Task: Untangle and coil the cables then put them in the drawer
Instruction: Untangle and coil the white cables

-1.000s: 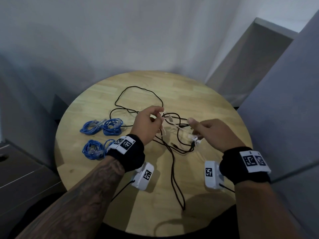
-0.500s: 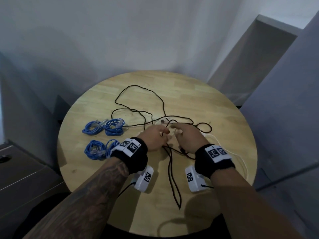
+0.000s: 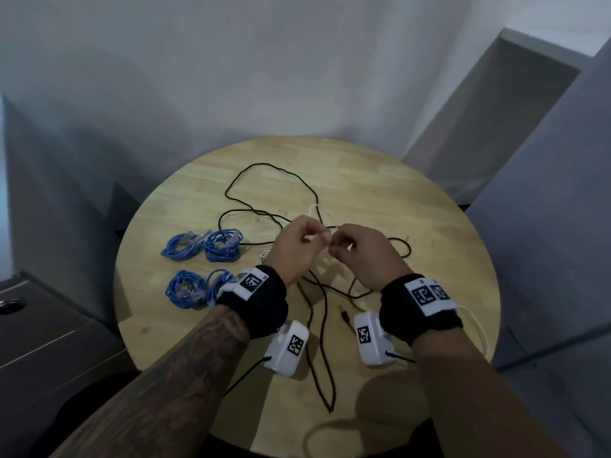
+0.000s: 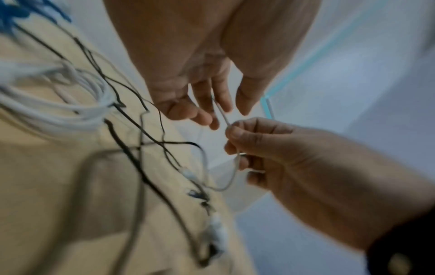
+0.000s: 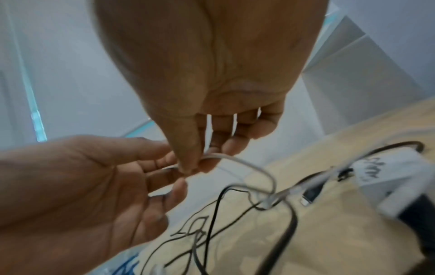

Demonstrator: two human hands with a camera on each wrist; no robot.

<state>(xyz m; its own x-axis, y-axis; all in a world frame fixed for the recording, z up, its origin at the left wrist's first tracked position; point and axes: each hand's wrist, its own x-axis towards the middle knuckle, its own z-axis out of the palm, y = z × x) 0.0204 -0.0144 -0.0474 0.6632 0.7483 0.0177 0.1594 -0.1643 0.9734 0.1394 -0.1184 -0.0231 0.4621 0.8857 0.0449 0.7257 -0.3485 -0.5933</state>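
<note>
1. A person stands at a round, light wooden table (image 3: 413,200). Both hands are raised just above its centre, fingertips almost touching.
2. The left hand (image 3: 296,247) and the right hand (image 3: 362,256) each pinch the same thin white cable (image 5: 237,160). The right hand nips it between thumb and forefinger. The left hand holds it among loosely curled fingers.
3. The short span of white cable between the hands runs left to right. From the right hand it loops down towards the table centre, where its plug end lies among the wires. Both hands are equally near; I judge the next move to be feeding this cable through into a coil.
4. A long thin black cable (image 3: 264,166) sprawls in loose loops across the table centre, still crossing the white one, so untangling seems unfinished.
5. Four coiled blue cable bundles (image 3: 201,246) lie at the table's left side, well apart from the hands.
6. A grey cabinet (image 3: 43,328) stands left of the table; no open drawer is visible, and I cannot tell what it contains.
</note>
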